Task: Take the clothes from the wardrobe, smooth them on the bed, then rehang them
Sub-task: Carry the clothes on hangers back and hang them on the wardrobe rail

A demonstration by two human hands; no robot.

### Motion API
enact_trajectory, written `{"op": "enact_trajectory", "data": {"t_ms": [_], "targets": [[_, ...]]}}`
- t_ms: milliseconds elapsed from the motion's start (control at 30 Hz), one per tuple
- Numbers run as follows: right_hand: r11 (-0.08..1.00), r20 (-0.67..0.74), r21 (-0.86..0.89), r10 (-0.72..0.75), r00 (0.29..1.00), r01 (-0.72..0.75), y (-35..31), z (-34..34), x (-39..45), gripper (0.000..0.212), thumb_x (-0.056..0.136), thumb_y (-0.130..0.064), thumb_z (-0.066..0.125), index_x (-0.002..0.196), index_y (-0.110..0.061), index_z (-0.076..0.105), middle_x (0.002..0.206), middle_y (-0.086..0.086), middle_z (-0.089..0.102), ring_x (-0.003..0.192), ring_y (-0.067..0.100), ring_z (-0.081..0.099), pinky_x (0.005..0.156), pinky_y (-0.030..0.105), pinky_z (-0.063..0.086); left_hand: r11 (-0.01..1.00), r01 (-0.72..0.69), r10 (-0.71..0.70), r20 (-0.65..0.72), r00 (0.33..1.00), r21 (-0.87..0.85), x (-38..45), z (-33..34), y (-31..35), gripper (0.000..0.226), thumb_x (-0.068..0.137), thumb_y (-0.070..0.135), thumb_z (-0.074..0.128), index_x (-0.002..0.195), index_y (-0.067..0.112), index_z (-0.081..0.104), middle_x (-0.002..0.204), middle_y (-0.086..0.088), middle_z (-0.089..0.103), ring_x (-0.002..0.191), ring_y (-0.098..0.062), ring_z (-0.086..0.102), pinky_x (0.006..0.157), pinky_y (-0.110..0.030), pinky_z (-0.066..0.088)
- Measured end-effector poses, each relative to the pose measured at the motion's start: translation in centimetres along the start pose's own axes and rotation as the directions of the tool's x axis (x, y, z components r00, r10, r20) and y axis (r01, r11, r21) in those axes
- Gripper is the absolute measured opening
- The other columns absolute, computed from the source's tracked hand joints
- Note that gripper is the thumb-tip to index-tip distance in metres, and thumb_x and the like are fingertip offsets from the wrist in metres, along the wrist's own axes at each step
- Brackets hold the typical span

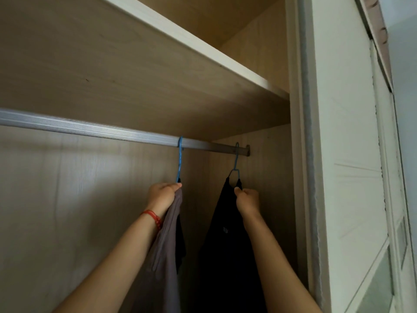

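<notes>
Inside the wardrobe a metal rail [90, 129] runs from left to right under a shelf. Two blue hangers hook over it. The left hanger [179, 159] carries a grey-brown garment [167, 240] with dark cloth behind it; my left hand [161, 195] grips the top of that garment just under the hook. The right hanger [236, 161] carries a black garment [225, 245]; my right hand [247, 198] grips its shoulder close to the hanger's neck. Both arms reach up from below.
A wooden shelf [180, 48] sits right above the rail. The wardrobe's back and right side walls close in behind the clothes. A white sliding door frame [338, 154] stands at the right.
</notes>
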State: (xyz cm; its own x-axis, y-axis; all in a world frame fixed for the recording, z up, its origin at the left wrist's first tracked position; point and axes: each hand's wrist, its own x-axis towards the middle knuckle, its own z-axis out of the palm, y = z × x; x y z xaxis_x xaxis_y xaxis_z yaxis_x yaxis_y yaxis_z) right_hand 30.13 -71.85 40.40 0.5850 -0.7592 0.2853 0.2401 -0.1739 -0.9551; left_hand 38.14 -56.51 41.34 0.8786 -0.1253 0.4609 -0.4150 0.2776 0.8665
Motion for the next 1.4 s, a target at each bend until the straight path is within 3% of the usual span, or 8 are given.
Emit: {"op": "enact_trajectory", "data": {"t_ms": [100,267,467,633,833,933,1267,1400], "targets": [[0.999,-0.028,0.034,-0.004,1.000,0.005,-0.7,-0.1,-0.2,0.028,0.095,-0.020,0.047,0.070,-0.009,0.052,0.072,0.012,0.052,0.065,0.020,0.051,0.061,0.030,0.039,1.000,0.020,-0.020,-0.003,1.000,-0.011,0.0,-0.2,0.1,0.026,0.082,0.000,0.061,0.106,-0.012,0.063,0.038,0.010,0.057,0.052,-0.006,0.054,0.037,-0.001,0.037],[0.998,0.003,0.005,-0.059,0.998,0.059,-3.4,0.3,-0.3,0.036,0.096,-0.019,0.046,0.125,0.003,0.050,0.129,0.022,0.054,0.116,0.033,0.053,0.093,0.037,0.044,1.000,0.018,-0.019,-0.028,0.999,-0.019,0.1,-0.6,0.5,0.025,0.082,0.000,0.061,0.104,-0.013,0.063,0.053,-0.001,0.056,0.057,-0.012,0.049,0.033,-0.003,0.036],[1.000,0.031,-0.018,0.017,0.999,-0.017,-3.0,1.0,0.1,0.021,0.095,-0.022,0.048,0.111,-0.009,0.051,0.094,0.008,0.054,0.088,0.023,0.056,0.070,0.028,0.040,1.000,0.002,-0.002,-0.078,0.997,-0.003,0.2,-1.5,0.8,0.024,0.080,-0.002,0.062,0.101,-0.015,0.063,0.037,0.011,0.055,0.053,-0.008,0.051,0.036,-0.001,0.036],[0.997,0.019,-0.049,0.065,0.998,-0.064,-0.7,0.8,-0.6,0.031,0.096,-0.020,0.046,0.065,-0.015,0.044,0.065,0.003,0.041,0.058,0.014,0.041,0.057,0.028,0.036,1.000,-0.016,0.016,-0.095,0.995,0.004,-0.4,-2.9,1.3,0.026,0.080,-0.003,0.062,0.103,-0.014,0.063,0.025,0.016,0.049,0.029,0.009,0.047,0.038,-0.002,0.038],[0.996,-0.031,-0.078,-0.043,0.999,0.040,0.3,0.3,-1.5,0.026,0.095,-0.016,0.047,0.114,0.000,0.055,0.074,0.004,0.051,0.073,0.017,0.050,0.080,0.036,0.046,1.000,-0.012,0.012,-0.088,0.996,0.000,-1.5,-4.2,1.5,0.017,0.082,0.002,0.062,0.093,-0.011,0.066,0.036,0.009,0.057,0.058,-0.010,0.051,0.048,-0.010,0.046],[0.988,-0.057,-0.113,-0.115,0.992,0.108,1.0,-0.4,-3.1,0.031,0.095,-0.015,0.046,0.125,-0.009,0.051,0.112,0.006,0.059,0.100,0.021,0.058,0.086,0.030,0.045,1.000,-0.026,0.026,-0.054,0.998,-0.017,-2.4,-4.5,1.9,0.027,0.084,0.003,0.059,0.108,-0.010,0.062,0.037,0.011,0.057,0.051,-0.004,0.056,0.037,-0.001,0.038],[0.972,0.031,-0.174,-0.153,0.988,0.156,10.8,-3.6,-12.0,0.042,0.094,-0.016,0.049,0.135,-0.015,0.043,0.136,0.006,0.048,0.126,0.020,0.047,0.106,0.038,0.040,0.979,-0.175,0.171,0.049,0.984,0.100,-7.4,-7.9,-5.3,0.017,0.090,-0.002,0.046,0.094,0.002,0.062,0.052,0.011,0.057,0.045,0.011,0.051,0.048,0.000,0.038],[0.960,0.018,-0.268,-0.075,0.997,0.077,17.8,-4.6,-16.7,0.040,0.093,-0.017,0.051,0.133,-0.012,0.046,0.132,0.007,0.052,0.123,0.020,0.049,0.103,0.033,0.041,0.991,0.022,-0.029,0.053,0.998,0.134,-11.3,-10.7,-12.4,0.027,0.091,0.002,0.045,0.086,0.004,0.071,0.064,0.004,0.063,0.067,-0.009,0.056,0.066,-0.017,0.046]]}}
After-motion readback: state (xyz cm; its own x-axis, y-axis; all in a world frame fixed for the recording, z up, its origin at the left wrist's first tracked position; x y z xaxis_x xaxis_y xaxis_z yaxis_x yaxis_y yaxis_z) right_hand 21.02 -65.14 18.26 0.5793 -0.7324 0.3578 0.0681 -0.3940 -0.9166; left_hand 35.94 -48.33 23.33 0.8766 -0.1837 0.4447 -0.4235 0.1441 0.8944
